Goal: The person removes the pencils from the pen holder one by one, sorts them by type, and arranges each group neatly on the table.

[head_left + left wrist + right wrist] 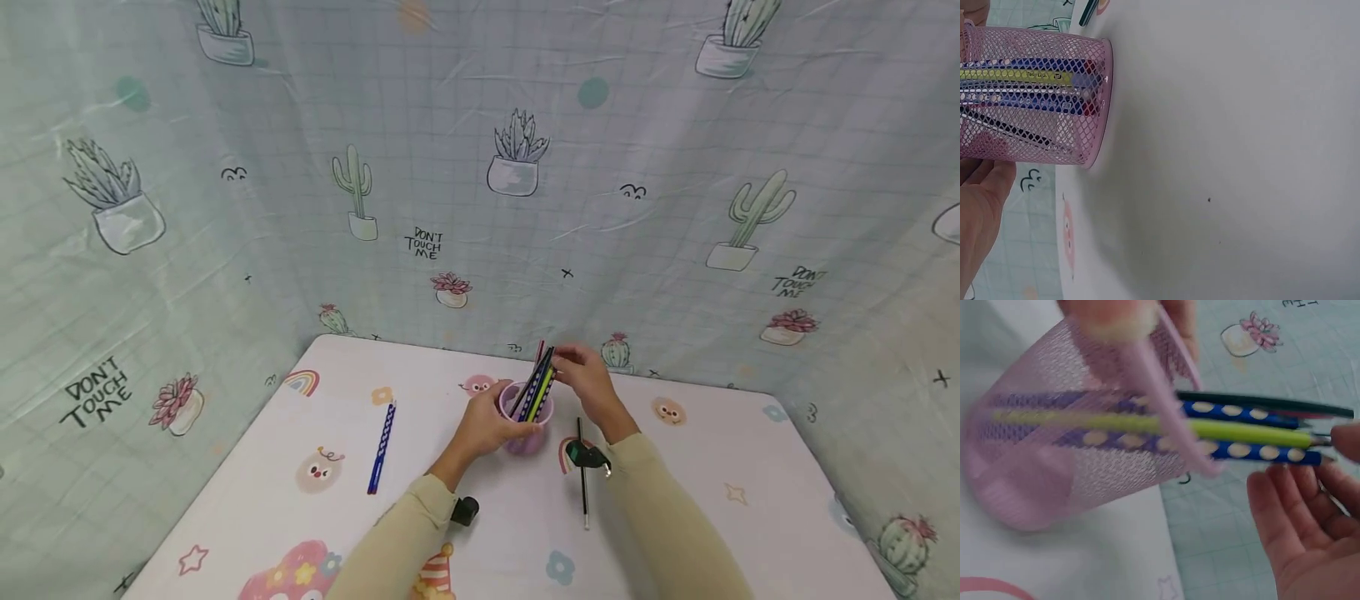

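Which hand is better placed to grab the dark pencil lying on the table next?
Probably the right hand: the dark pencil lies on that side of the pink mesh cup, near that wrist. The left hand grips the cup.

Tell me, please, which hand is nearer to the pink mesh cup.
Left: the left hand grips the pink mesh cup, while the right hand is beyond its rim, at the pencils' upper ends.

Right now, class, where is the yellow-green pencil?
In the right wrist view, the yellow-green pencil is in the pink mesh cup, between two blue pencils, its tip beside the right hand.
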{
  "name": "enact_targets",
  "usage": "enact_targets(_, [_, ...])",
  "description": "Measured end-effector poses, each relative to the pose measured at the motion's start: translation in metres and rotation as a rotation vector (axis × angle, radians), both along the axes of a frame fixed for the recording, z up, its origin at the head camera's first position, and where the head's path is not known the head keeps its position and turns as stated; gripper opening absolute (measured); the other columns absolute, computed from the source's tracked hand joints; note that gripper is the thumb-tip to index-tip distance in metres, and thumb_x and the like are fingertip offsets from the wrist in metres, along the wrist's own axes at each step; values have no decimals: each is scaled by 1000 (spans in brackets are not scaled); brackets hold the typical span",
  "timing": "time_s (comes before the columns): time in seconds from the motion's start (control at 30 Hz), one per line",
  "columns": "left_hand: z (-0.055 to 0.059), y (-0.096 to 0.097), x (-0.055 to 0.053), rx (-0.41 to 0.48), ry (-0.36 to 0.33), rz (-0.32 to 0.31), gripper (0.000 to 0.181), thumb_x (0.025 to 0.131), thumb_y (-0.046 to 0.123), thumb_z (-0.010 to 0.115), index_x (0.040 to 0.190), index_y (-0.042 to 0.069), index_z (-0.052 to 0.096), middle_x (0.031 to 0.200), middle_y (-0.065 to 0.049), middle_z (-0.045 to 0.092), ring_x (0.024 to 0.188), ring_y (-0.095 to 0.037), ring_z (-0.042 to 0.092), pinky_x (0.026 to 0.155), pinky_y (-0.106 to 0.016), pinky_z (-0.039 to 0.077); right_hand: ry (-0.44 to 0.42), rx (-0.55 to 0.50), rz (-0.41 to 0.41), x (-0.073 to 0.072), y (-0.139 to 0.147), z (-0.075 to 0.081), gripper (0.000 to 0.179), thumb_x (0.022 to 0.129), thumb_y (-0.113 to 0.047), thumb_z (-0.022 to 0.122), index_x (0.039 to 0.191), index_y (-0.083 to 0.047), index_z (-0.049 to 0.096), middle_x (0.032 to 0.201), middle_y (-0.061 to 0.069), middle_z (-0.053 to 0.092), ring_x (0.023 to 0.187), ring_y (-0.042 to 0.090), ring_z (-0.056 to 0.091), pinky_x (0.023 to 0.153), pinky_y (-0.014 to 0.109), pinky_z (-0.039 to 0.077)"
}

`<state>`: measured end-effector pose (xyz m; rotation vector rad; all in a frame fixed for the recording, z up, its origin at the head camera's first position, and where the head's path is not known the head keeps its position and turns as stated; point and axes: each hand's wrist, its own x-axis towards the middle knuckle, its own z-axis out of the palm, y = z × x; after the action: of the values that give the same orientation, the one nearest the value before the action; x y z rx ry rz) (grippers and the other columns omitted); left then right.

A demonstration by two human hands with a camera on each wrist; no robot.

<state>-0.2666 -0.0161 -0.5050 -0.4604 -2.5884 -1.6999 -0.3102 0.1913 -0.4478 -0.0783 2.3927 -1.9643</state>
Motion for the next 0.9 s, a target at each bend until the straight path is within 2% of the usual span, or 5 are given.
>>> enact_targets(0.13, [-1, 0, 1, -8, 1, -6, 74, 73, 34, 96, 136, 13, 63, 118, -6, 74, 103, -24, 69, 92, -34, 58, 18, 96, -89, -6, -8, 9, 30, 105, -19, 61, 127, 1, 67, 120, 18, 68, 98, 20, 66, 85, 29, 60])
enact_targets(0.27, [0, 0, 1, -8, 5, -3, 72, 73, 34, 96, 134, 14, 64, 116, -4, 75, 101, -19, 69, 91, -32, 58, 73, 190, -142, -10, -14, 14, 23, 103, -20, 66, 115, -2, 73, 106, 14, 71, 86, 19, 63, 69, 26, 51])
enact_targets(0.53, [2, 0, 0, -7, -13, -11, 70, 75, 35, 95, 134, 15, 64, 118, -4, 74, 102, -19, 67, 96, -38, 58, 152, 200, -232, -16, -16, 37, 18, 101, -17, 70, 107, 0, 73, 105, 18, 74, 84, 18, 70, 74, 26, 58])
enact_targets(0.7, [3, 0, 1, -9, -23, -5, 71, 75, 34, 95, 135, 14, 63, 120, -4, 74, 105, -22, 68, 99, -41, 58, 186, 211, -277, -16, -8, 61, 20, 100, -19, 71, 108, -1, 73, 104, 17, 74, 81, 14, 70, 75, 25, 57])
enact_targets(0.9, [0, 0, -1, 7, 14, -10, 73, 72, 30, 97, 134, 8, 64, 120, -10, 75, 108, -30, 70, 95, -37, 57, 282, 179, -321, -17, 10, 91, 22, 100, -17, 71, 109, 3, 71, 96, 11, 71, 73, 5, 64, 70, 15, 55])
